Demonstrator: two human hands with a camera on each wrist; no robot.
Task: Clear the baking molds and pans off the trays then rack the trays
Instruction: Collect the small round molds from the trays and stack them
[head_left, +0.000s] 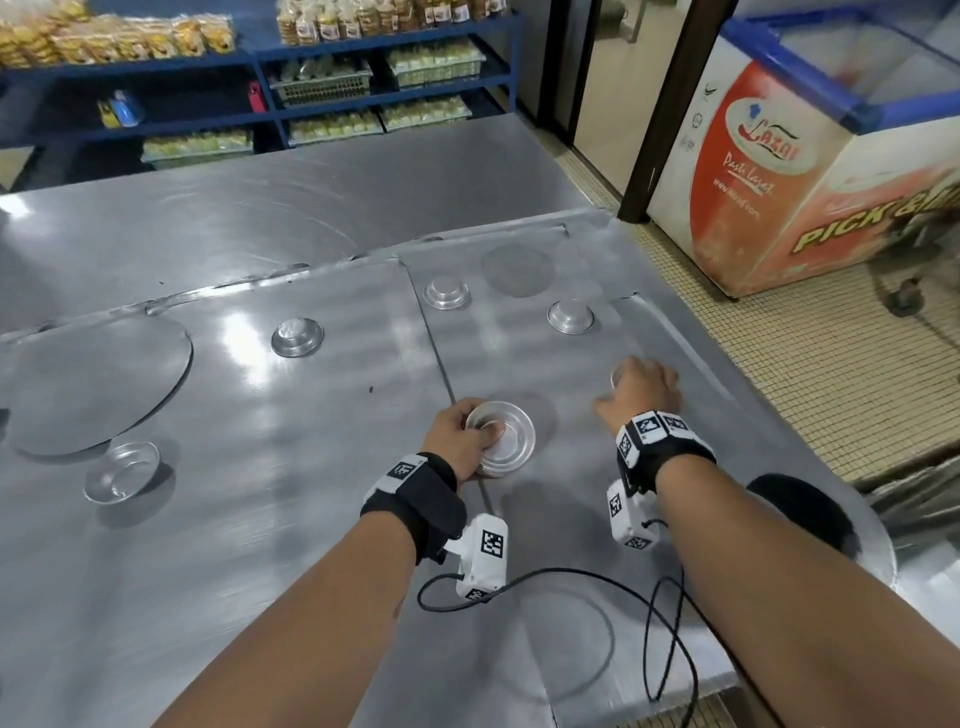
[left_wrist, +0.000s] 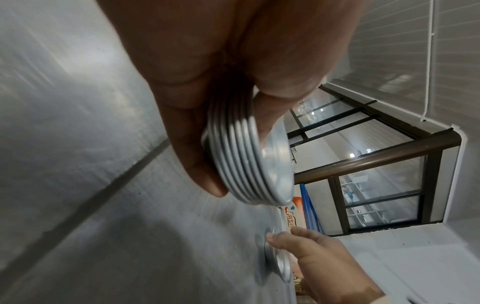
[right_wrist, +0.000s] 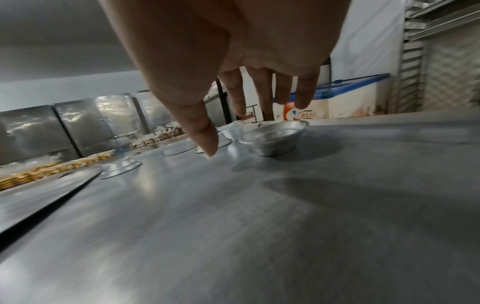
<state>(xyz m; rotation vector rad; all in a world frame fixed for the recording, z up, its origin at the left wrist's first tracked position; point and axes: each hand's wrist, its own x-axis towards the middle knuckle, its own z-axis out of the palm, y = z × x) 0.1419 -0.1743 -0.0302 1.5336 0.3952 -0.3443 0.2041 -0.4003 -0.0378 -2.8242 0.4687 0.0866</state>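
**Thin tin molds, gathered one by one**

The scene was a bakery shop floor: blue shelves (head_left: 363, 98) of bagged goods along the far wall, a chest freezer (head_left: 810, 171) at the far right, and a broad steel desk (head_left: 260, 218) carrying two flat metal trays side by side, the left tray (head_left: 260, 493) and the right tray (head_left: 587, 499), with a seam between them.

The left hand (head_left: 457, 441) was clamped on a nested stack of small round molds (head_left: 506, 441) at the seam, thumb inside the top cup and fingers under the rims; the left wrist view showed several thin rims packed together. The right hand (head_left: 641, 392) reached over one mold (right_wrist: 272, 137) standing right way up on the right tray, fingers spread and loose above its rim, not yet closed on it.

Three more molds lay upside down farther off, one on the left tray (head_left: 297, 336) and two on the right (head_left: 447, 293) (head_left: 570, 316); another sat mouth-up near the left (head_left: 122, 472), beside a large flat disc (head_left: 93, 384).

The molds looked like thin pressed aluminium: very light, stiff enough to pinch, but probably easy to dent and slippery on steel. The flared rim seemed the best hold. The upside-down ones would likely need a fingernail under the lip or a slide first. The stack could shift if tilted.
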